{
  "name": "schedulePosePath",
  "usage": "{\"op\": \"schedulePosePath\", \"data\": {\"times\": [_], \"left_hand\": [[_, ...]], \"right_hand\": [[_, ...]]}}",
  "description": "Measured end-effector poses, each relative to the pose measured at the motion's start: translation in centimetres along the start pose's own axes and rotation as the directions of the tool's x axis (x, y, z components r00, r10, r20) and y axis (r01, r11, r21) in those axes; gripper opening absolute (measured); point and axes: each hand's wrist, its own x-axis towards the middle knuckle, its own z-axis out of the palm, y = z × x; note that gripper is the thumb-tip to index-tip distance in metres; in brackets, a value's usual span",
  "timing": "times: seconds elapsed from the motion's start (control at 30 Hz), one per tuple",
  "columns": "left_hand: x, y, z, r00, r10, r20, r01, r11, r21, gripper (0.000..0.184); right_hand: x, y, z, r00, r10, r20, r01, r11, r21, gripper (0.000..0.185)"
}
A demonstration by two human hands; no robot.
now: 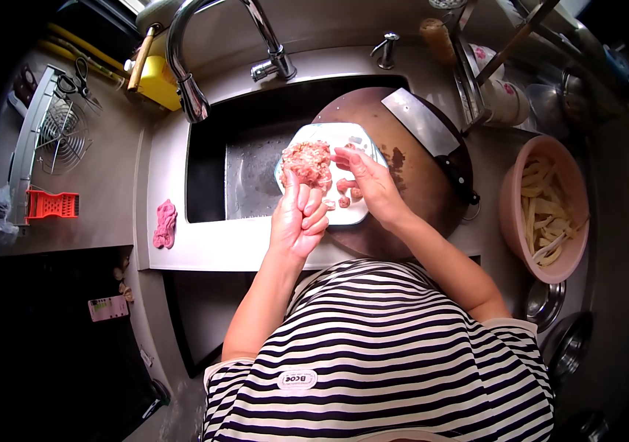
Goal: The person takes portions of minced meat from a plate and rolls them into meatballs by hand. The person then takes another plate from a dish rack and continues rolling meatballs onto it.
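Note:
A white plate [350,214] with a bluish rim sits partly on the round chopping board and partly over the sink. On its left side is a mound of pink minced meat [306,163]; several small meatballs [344,200] lie on its right side. My left hand [300,219] is closed at the near edge of the mound, thumb against the minced meat, and its curled fingers hide how much is inside. Above the meatballs, my right hand [370,184] has its fingers apart and slightly bent, and I see nothing gripped in it.
A cleaver [421,121] lies on the far right of the chopping board [403,239]. Behind the sink [244,184] rises a faucet [278,62]. A pink basin [517,221] of pale strips stands right. At left are a pink cloth [165,223] and a red grater [53,205].

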Motion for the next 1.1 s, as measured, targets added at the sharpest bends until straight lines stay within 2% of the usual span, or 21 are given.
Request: {"op": "schedulePosePath", "data": {"times": [0.07,0.13,0.17,0.2,0.27,0.37,0.4,0.47,0.57,0.6,0.67,0.7,0.73,0.8,0.83,0.9,0.93,0.97,1.03,1.07,1.1], "left_hand": [[0.2,0.1,-0.9,0.992,0.022,0.121,-0.029,0.998,0.061,0.053],[-0.4,-0.9,1.5,0.977,0.212,0.023,-0.202,0.888,0.414,0.059],[-0.5,-1.2,2.3,0.950,0.312,0.003,-0.257,0.775,0.577,0.063],[-0.4,-0.8,2.2,0.939,0.276,0.203,-0.339,0.660,0.670,0.073],[-0.7,-1.0,2.9,0.921,0.323,0.220,-0.380,0.611,0.694,0.070],[0.1,-0.3,1.8,0.871,0.451,0.194,-0.454,0.587,0.671,0.066],[-0.1,-0.1,1.7,0.877,0.471,0.098,-0.416,0.641,0.645,0.061],[0.3,0.1,0.3,0.893,0.450,-0.010,-0.382,0.769,0.512,0.054],[0.5,-0.5,-0.4,0.934,0.281,-0.219,-0.219,0.938,0.268,0.046],[0.7,-0.8,-0.6,0.939,0.178,-0.296,-0.140,0.979,0.146,0.042],[0.3,-1.0,-0.6,0.981,-0.011,-0.192,0.014,1.000,0.014,0.040],[0.5,-0.9,-0.9,0.993,-0.096,-0.065,0.090,0.992,-0.087,0.039],[0.3,-1.3,0.2,0.945,-0.070,-0.319,0.087,0.995,0.040,0.039],[0.5,-1.1,-1.5,0.996,-0.070,-0.057,0.072,0.997,0.037,0.043],[0.5,-0.8,-1.9,0.997,-0.077,-0.005,0.077,0.996,0.044,0.045],[0.3,-0.1,-1.8,0.991,-0.093,0.100,0.088,0.994,0.061,0.050],[0.1,-0.3,-1.2,0.998,0.026,0.065,-0.041,0.969,0.244,0.051],[0.0,-0.8,-0.4,0.987,0.150,0.053,-0.158,0.893,0.421,0.053],[-0.4,-1.9,1.5,0.934,0.339,0.114,-0.315,0.629,0.710,0.060],[-0.4,-1.9,1.9,0.911,0.313,0.270,-0.403,0.527,0.748,0.065],[-0.6,-1.9,2.6,0.880,0.361,0.308,-0.456,0.461,0.761,0.065]], "right_hand": [[0.2,1.3,0.2,0.998,0.056,0.003,-0.056,0.993,0.108,0.055],[0.3,1.5,0.9,0.984,0.177,0.018,-0.176,0.951,0.255,0.056],[0.1,1.7,1.1,0.971,0.233,0.046,-0.233,0.897,0.376,0.058],[0.0,1.9,1.0,0.939,0.305,0.159,-0.342,0.789,0.511,0.060],[-0.2,2.0,1.3,0.884,0.425,0.195,-0.450,0.660,0.602,0.062],[-0.2,2.3,1.3,0.892,0.415,0.180,-0.420,0.613,0.669,0.064],[-0.2,2.2,1.2,0.902,0.395,0.176,-0.399,0.603,0.691,0.065],[-0.4,1.8,1.2,0.951,0.260,0.170,-0.306,0.698,0.647,0.066],[-1.2,0.2,2.0,0.981,0.063,0.181,-0.153,0.827,0.541,0.065],[-1.5,-0.5,2.4,0.981,0.025,0.194,-0.123,0.850,0.512,0.065],[-1.9,-1.4,2.8,0.973,-0.047,0.224,-0.062,0.888,0.455,0.065],[-2.0,-1.7,2.6,0.974,-0.059,0.219,-0.052,0.882,0.469,0.059],[-1.8,-1.7,2.3,0.979,-0.072,0.189,-0.025,0.885,0.464,0.059],[-1.3,-1.7,1.7,0.987,-0.098,0.129,0.030,0.891,0.452,0.059],[-1.2,-1.8,1.6,0.995,-0.059,0.078,0.021,0.905,0.425,0.063],[-0.9,-1.4,1.0,0.998,0.004,0.070,-0.039,0.857,0.514,0.062],[-0.8,-1.0,0.8,0.997,0.036,0.067,-0.067,0.828,0.557,0.062],[-0.5,-0.4,0.7,0.994,0.098,0.057,-0.113,0.793,0.599,0.060],[-0.6,0.3,0.7,0.958,0.270,0.095,-0.263,0.700,0.664,0.059],[-0.7,0.7,0.8,0.928,0.351,0.121,-0.332,0.640,0.692,0.059],[-0.9,1.2,1.0,0.917,0.373,0.143,-0.360,0.620,0.697,0.058]]}}
